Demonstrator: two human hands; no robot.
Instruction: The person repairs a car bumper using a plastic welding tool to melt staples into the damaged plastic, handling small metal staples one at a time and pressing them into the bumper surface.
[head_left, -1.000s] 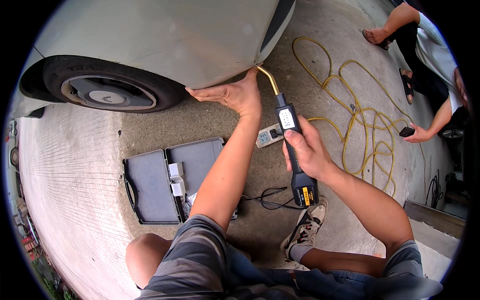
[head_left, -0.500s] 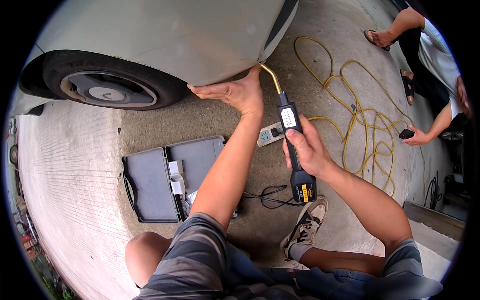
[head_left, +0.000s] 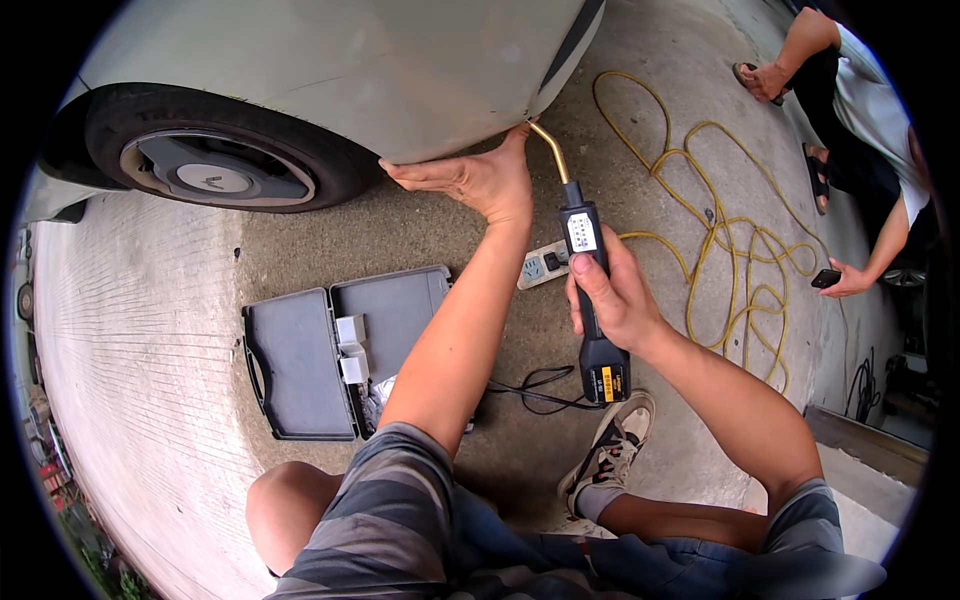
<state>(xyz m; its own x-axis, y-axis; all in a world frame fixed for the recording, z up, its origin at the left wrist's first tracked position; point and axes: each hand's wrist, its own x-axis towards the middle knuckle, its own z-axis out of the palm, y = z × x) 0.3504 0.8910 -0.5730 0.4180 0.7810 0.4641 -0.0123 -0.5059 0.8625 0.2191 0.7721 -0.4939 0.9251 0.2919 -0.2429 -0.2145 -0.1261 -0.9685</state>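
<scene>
My left hand [head_left: 478, 180] is open, fingers stretched out along the lower edge of the pale grey car body panel [head_left: 350, 50], its thumb up at the panel's corner. My right hand [head_left: 617, 300] grips a black handheld tool [head_left: 592, 350] with a label and buttons. The tool's bent brass tube [head_left: 555, 155] rises to that corner, its tip beside my left thumb; whether it touches the panel I cannot tell. Below it lies a power strip [head_left: 537, 265] with a plug in it, partly hidden by the tool. An open grey case [head_left: 288, 365] with white boxes [head_left: 353, 365] lies left of my forearm.
A wheel [head_left: 212, 180] sits left of my hand. A tangled yellow cord [head_left: 733, 240] lies on the concrete floor [head_left: 130, 330] to the right, with a black cable [head_left: 525, 385] near my shoe [head_left: 606, 450]. At right, another person [head_left: 865, 100] holds a phone [head_left: 825, 278].
My hands, the tool and the car panel's corner appear slightly higher and further right in the picture. My grip is unchanged. The other person's phone hand sits a little lower and further right.
</scene>
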